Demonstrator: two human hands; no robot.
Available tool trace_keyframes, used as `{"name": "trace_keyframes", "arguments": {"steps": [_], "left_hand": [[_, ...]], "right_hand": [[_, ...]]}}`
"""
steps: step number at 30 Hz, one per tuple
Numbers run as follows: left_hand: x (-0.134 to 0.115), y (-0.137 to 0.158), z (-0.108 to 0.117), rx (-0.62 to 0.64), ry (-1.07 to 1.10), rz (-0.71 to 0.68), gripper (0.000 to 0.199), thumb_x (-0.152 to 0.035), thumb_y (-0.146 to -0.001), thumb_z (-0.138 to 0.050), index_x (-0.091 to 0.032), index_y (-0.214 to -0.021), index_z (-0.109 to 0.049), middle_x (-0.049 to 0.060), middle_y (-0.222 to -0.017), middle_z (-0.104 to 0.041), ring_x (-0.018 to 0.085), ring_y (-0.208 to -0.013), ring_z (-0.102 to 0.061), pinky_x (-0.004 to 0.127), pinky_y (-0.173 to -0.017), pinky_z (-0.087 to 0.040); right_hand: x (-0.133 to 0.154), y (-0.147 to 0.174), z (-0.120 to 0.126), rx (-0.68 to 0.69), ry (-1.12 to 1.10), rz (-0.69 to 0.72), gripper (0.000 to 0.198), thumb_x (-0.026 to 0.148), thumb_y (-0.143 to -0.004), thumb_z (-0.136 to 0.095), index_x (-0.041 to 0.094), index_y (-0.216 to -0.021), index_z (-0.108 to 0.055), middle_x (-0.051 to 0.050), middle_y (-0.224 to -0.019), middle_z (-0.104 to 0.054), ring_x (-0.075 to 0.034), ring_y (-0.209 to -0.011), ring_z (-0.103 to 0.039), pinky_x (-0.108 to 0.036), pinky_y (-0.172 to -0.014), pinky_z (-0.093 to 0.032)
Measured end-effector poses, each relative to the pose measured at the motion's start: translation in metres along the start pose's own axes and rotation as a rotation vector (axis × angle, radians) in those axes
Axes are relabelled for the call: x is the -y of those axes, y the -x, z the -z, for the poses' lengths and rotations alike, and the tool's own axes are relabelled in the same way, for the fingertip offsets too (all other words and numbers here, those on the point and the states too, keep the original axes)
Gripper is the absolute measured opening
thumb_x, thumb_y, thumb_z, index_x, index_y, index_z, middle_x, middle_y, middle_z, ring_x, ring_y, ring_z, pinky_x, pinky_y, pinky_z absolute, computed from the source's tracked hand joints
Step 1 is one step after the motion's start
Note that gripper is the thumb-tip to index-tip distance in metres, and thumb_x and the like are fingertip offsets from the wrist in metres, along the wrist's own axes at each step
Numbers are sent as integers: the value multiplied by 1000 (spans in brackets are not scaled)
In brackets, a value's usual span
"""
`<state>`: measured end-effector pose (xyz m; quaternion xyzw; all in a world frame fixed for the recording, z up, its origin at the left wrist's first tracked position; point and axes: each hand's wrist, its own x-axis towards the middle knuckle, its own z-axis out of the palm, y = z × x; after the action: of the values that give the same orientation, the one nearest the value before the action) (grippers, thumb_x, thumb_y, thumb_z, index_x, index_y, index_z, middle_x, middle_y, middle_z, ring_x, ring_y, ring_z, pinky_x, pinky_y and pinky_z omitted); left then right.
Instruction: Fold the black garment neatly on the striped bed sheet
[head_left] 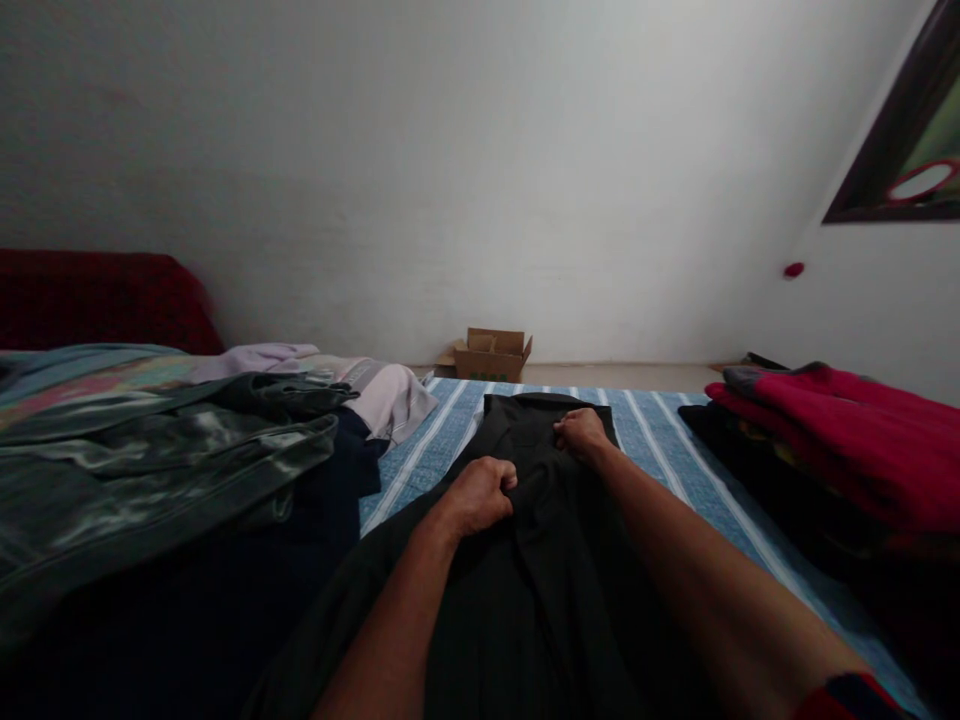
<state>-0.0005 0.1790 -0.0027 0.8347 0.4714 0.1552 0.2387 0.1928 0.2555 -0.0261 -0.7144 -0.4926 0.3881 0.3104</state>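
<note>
A black garment (487, 620) lies spread lengthwise in front of me on a blue bedspread with white stripes (427, 430). Its far end is narrow and squared, and creases run down its middle; whether it is a jacket or trousers I cannot tell. My left hand (480, 495) is closed in a pinch on the cloth near the middle. Farther up and to the right, my right hand (581, 432) also pinches the fabric, close to the far end. Each hand's fingertips are partly hidden.
At the left is a heap of loose clothes, with grey-green jeans (187, 450) on top and a pale pink garment (382, 395) behind. A stack of folded clothes with a red piece (847, 430) stands right. Beyond the bed sits an open cardboard box (487, 360) by the wall.
</note>
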Motion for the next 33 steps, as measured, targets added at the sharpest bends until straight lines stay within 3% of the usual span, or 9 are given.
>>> {"name": "trace_keyframes", "arguments": {"steps": [5, 12, 14, 16, 19, 23, 26, 30, 33], "left_hand": [[-19, 8, 13, 237, 20, -21, 12, -8, -50, -52, -18, -54, -45, -8, -52, -40, 9, -52, -37, 23, -46, -20], [-50, 21, 13, 402, 14, 54, 11, -10, -54, -53, -18, -50, -47, -7, -46, -42, 9, -45, -38, 22, -43, -22], [-46, 21, 12, 366, -31, 81, 10, -10, -56, -52, -18, -51, -48, -6, -48, -46, 10, -47, -42, 22, -44, -24], [-37, 20, 13, 250, -138, 114, 10, -10, -57, -51, -18, -51, -49, -4, -51, -49, 11, -50, -46, 22, -46, -26], [-23, 18, 14, 104, -204, 122, 12, -12, -57, -54, -18, -67, -57, -2, -64, -58, 14, -60, -52, 22, -50, -29], [-18, 16, 9, 57, -113, 50, 38, -16, -56, -60, -19, -94, -58, -1, -76, -63, 16, -68, -57, 21, -53, -33], [-22, 14, 4, 55, -104, 30, 33, -14, -58, -59, -19, -90, -61, 0, -75, -64, 16, -69, -58, 21, -55, -35], [-25, 12, -2, -11, -52, -5, 15, -11, -61, -56, -18, -72, -63, 0, -72, -64, 17, -70, -59, 22, -59, -37], [-26, 12, -7, -107, 11, 27, 17, -7, -60, -54, -17, -68, -64, 0, -70, -64, 17, -73, -59, 22, -62, -38]], "right_hand": [[1, 0, 0, 5, -30, -25, 29, 33, -88, -52, 17, -113, -53, -7, -112, -56, -18, -92, -58, -38, -77, -50], [-3, -3, -3, 29, -8, -16, 29, 32, -88, -52, 16, -111, -54, -7, -108, -57, -17, -89, -59, -36, -74, -51], [-4, -4, -3, 26, 0, 13, 28, 33, -88, -52, 15, -110, -54, -6, -105, -58, -16, -86, -59, -35, -72, -51], [-5, -2, -2, 11, 7, 65, 27, 33, -89, -51, 15, -108, -54, -5, -101, -59, -15, -81, -59, -33, -69, -52], [-4, 11, 11, -64, 43, 192, 22, 31, -88, -52, 14, -101, -57, -3, -89, -61, -13, -73, -59, -28, -64, -50], [-12, 72, 42, -188, 148, 396, 8, 20, -81, -55, 17, -85, -61, -2, -81, -62, -15, -78, -58, -26, -70, -44], [-40, 151, 55, -131, 237, 516, 8, 24, -78, -58, 20, -83, -62, -1, -75, -63, -16, -73, -59, -27, -67, -43], [-98, 246, 46, 115, 599, 837, 35, 34, -75, -64, 24, -108, -57, -6, -101, -64, -21, -85, -61, -29, -69, -48], [-130, 278, 32, 108, 825, 935, 46, 29, -78, -63, 27, -122, -50, -11, -117, -60, -29, -102, -59, -36, -76, -50]]}}
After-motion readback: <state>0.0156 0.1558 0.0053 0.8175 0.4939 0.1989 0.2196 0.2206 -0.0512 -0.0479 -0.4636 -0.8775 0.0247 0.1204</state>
